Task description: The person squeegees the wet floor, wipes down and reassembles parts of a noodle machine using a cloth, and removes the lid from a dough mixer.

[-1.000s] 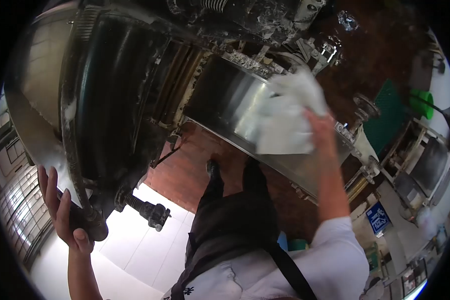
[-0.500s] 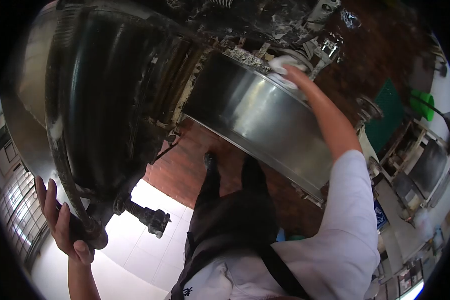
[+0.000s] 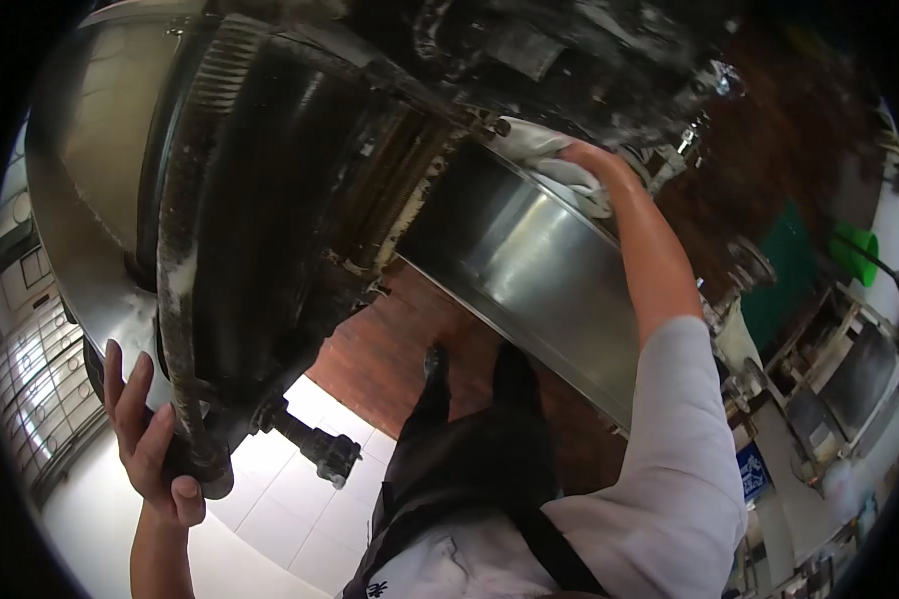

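My right hand [image 3: 581, 155] is at the far edge of a shiny steel panel [image 3: 539, 260], closed on a crumpled white cloth [image 3: 569, 180]; its fingers are partly hidden by the cloth. At the lower left, my left hand [image 3: 148, 439] rests against the dark rounded end [image 3: 210, 477] of a bar on a large black-and-steel machine [image 3: 270, 200]. Its fingers are stretched out and spread, the thumb pointing toward me.
Dusty machine parts [image 3: 559, 60] hang over the top. A dark valve-like fitting [image 3: 320, 449] juts out below the machine. Reddish-brown floor [image 3: 380, 329] meets white tiles [image 3: 280, 499]. On the right are a green bucket [image 3: 854, 253] and a cluttered shelf [image 3: 839, 369].
My right hand and the cloth have moved left along the panel's far edge, toward the machine. My left hand stays at the bar end. The whole view has shifted slightly.
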The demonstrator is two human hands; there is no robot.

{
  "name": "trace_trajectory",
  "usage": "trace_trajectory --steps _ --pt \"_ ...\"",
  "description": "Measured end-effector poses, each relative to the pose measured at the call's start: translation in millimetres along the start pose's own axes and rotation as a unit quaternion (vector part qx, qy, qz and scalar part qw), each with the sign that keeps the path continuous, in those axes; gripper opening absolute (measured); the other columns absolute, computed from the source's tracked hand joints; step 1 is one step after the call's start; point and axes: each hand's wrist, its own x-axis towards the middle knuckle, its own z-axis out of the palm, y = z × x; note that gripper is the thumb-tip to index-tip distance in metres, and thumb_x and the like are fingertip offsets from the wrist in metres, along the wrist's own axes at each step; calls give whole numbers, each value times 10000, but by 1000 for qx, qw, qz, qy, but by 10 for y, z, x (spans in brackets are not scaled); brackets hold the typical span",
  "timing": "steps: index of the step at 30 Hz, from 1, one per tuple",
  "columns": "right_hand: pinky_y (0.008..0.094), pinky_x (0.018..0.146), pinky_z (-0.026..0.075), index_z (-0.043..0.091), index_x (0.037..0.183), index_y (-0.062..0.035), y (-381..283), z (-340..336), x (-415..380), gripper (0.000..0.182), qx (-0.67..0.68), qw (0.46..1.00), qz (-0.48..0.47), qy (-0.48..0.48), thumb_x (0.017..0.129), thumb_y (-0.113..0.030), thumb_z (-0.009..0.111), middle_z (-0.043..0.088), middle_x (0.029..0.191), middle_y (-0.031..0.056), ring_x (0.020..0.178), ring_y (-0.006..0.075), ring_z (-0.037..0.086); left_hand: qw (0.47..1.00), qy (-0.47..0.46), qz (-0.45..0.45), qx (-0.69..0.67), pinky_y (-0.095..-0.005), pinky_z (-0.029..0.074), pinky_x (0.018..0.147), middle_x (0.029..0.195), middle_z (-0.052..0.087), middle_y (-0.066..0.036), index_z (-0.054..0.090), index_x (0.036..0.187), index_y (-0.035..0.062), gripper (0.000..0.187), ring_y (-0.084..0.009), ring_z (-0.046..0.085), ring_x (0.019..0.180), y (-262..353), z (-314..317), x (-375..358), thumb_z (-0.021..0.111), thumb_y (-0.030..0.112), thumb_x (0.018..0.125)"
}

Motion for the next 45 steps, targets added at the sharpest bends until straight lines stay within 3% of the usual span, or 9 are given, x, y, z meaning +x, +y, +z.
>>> trace_trajectory --steps 4,7,9,14,25,29,33,41,45 --pt "337 1014 453 688 1242 -67 -107 627 621 389 -61 985 36 160 860 -121 640 707 1204 137 1133 235 639 1000 -12 -7 -3 -660 206 1157 1476 464 -253 491 1434 174 580 -576 296 1414 1 -15 -19 340 559 1027" --pt "346 984 468 695 1230 -78 -89 266 772 407 1 999 -24 -46 829 -119 640 713 1184 139 1111 247 648 1000 -19 -12 12 -656 215 1155 1478 465 -248 490 1441 179 582 -572 297 1416 22 -32 -3 341 561 1028" --pt "377 991 453 698 1219 -82 -60 428 709 375 320 944 67 52 894 -260 640 716 1180 121 1133 240 636 1000 -7 -12 -1 -655 218 1155 1479 465 -245 492 1442 182 583 -565 300 1418 2 -20 -18 342 562 1027" --pt "415 885 520 660 1232 -13 -1001 270 328 466 -148 988 34 43 857 -290 658 682 1139 256 1071 364 667 1000 7 -4 0 -649 222 1156 1484 463 -244 502 1432 182 569 -552 305 1422 -3 -14 -33 345 550 1028" --pt "379 913 537 693 1187 -83 -1456 1008 -1974 314 -22 978 -209 -2 910 -229 677 653 1235 151 1075 319 640 1000 8 2 12 -645 232 1150 1486 457 -262 486 1443 166 558 -555 320 1415 27 15 38 342 519 1036" --pt "419 765 537 697 953 -37 -967 48 -1392 145 4 964 -64 258 876 -72 579 675 910 183 836 358 665 999 -6 -2 32 -662 224 1147 1487 445 -277 449 1469 155 586 -562 314 1413 32 18 42 318 527 1036" --pt "462 910 507 639 1207 -64 -90 -154 -362 320 -184 967 138 114 958 -246 551 648 1082 233 1065 415 624 999 -22 -24 29 -671 210 1152 1498 415 -287 393 1507 148 620 -556 298 1424 69 25 34 301 532 1030" --pt "437 1096 423 515 1415 -20 1371 430 873 723 -7 937 251 242 858 -453 672 491 1476 228 1337 405 484 998 -35 -60 12 -611 204 1174 1553 338 -289 395 1512 123 711 -473 300 1454 55 9 -76 298 620 1014" --pt "461 1024 463 584 1337 -22 1408 443 913 577 -1 961 99 257 862 -343 645 591 1369 213 1246 417 562 996 -42 -78 25 -611 208 1174 1533 364 -287 390 1514 128 690 -484 309 1444 79 -11 -81 313 595 1013"
